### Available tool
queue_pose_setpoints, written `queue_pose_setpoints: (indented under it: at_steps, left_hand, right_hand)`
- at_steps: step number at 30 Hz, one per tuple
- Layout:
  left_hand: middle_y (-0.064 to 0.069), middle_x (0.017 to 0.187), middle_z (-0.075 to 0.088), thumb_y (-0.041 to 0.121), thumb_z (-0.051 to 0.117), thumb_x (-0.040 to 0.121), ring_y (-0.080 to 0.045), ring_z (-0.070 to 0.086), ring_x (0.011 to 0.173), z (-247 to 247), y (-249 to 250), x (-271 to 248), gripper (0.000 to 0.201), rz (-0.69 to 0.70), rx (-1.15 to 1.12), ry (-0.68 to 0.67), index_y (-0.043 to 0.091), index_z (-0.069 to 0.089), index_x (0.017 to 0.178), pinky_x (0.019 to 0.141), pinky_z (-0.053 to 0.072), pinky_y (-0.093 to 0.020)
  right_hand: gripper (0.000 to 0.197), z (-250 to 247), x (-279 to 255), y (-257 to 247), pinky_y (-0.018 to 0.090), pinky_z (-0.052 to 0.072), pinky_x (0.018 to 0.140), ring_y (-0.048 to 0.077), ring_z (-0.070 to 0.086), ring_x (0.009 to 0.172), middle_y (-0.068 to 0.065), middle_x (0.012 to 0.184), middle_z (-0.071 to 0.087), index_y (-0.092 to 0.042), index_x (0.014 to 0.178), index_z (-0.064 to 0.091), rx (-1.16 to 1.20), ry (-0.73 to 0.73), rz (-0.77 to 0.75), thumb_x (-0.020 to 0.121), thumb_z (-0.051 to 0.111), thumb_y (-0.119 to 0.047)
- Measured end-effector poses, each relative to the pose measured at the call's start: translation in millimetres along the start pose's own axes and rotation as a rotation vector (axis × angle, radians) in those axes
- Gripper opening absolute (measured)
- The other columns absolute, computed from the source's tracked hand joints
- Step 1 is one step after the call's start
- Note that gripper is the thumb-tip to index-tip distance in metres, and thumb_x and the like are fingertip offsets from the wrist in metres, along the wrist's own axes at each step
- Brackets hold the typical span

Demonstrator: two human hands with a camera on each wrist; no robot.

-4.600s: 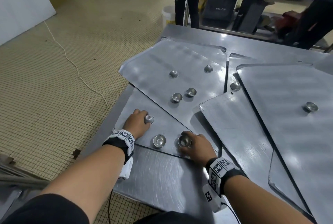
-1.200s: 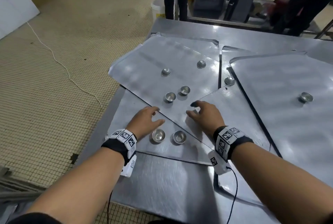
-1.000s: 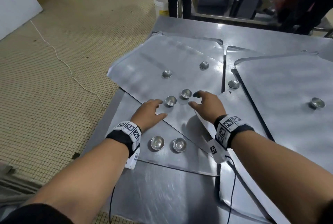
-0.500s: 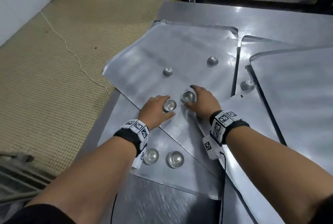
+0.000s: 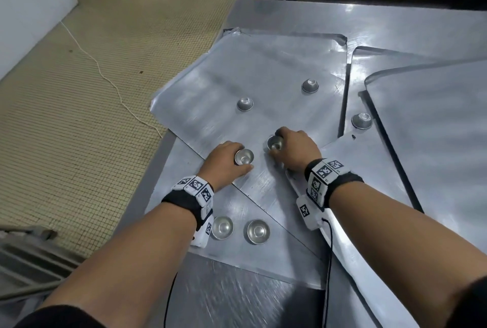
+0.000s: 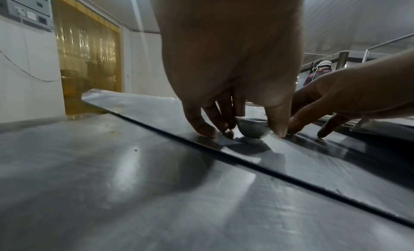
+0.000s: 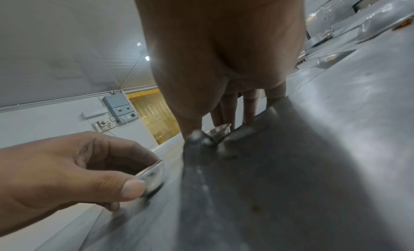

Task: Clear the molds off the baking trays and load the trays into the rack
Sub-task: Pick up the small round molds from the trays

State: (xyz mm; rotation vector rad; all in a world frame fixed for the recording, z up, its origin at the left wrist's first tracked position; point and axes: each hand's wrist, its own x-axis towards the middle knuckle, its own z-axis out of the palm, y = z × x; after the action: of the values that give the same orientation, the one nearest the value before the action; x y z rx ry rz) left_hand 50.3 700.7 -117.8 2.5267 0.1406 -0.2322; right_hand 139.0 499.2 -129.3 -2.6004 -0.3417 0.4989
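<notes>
Both my hands have moved up from the near tray (image 5: 276,256) onto the upper tray (image 5: 263,71). My left hand (image 5: 224,161) now pinches one mold (image 5: 243,157) between thumb and fingers, and my right hand (image 5: 295,151) grips its neighbour (image 5: 274,142); a second ago they only hovered. I judge this pair is next to come off. Two molds (image 5: 240,230) sit open-side up on the near tray, and inverted ones (image 5: 245,104) lie farther out. Everything is thin, dull-shiny metal: small round cups, flat scuffed sheets overlapping on the table (image 5: 395,21).
</notes>
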Motion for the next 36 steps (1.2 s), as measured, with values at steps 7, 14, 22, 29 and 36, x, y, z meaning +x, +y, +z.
queue_pose_setpoints:
  at_steps: [7,14,22,29,36]
  left_hand:
    - [0.003,0.109,0.067,0.044,0.079,0.079,-0.014,0.063,0.098,-20,-14,-27,0.049,0.029,-0.069,-0.098,0.018,0.064,0.118,0.088,0.053,-0.035]
    - [0.007,0.103,0.066,0.041,0.081,0.08,-0.009,0.064,0.09,-32,-29,-67,0.046,0.099,-0.141,-0.179,0.02,0.064,0.116,0.072,0.049,-0.019]
    - [0.01,0.101,0.068,0.045,0.08,0.075,-0.006,0.064,0.091,-26,-47,-104,0.041,0.189,-0.168,-0.218,0.027,0.066,0.109,0.083,0.052,-0.029]
    - [0.008,0.113,0.063,0.047,0.078,0.075,-0.011,0.063,0.094,-21,-52,-122,0.051,0.247,-0.15,-0.232,0.028,0.063,0.12,0.081,0.05,-0.026]
    - [0.005,0.112,0.063,0.054,0.073,0.074,-0.013,0.062,0.095,-15,-54,-129,0.051,0.328,-0.05,-0.272,0.028,0.064,0.117,0.088,0.053,-0.036]
  right_hand:
    - [0.048,-3,-29,-26,0.038,0.051,0.079,0.033,0.062,0.1,0.012,0.107,0.068,-0.016,0.119,0.054,0.023,0.009,0.053,0.084,0.069,-0.045]
    - [0.053,9,-88,-55,0.037,0.05,0.077,0.028,0.063,0.096,0.009,0.107,0.069,-0.016,0.124,0.053,0.079,0.082,0.039,0.084,0.07,-0.046]
    - [0.057,33,-150,-61,0.034,0.047,0.085,0.028,0.062,0.108,0.008,0.121,0.066,-0.017,0.131,0.052,0.079,0.119,0.093,0.086,0.07,-0.046]
    - [0.061,51,-189,-66,0.031,0.046,0.094,0.025,0.061,0.115,0.008,0.129,0.065,-0.02,0.141,0.051,0.109,0.098,0.125,0.089,0.067,-0.047]
    - [0.057,66,-207,-65,0.035,0.048,0.097,0.024,0.059,0.118,0.005,0.13,0.065,-0.021,0.136,0.055,0.118,0.104,0.158,0.085,0.069,-0.042]
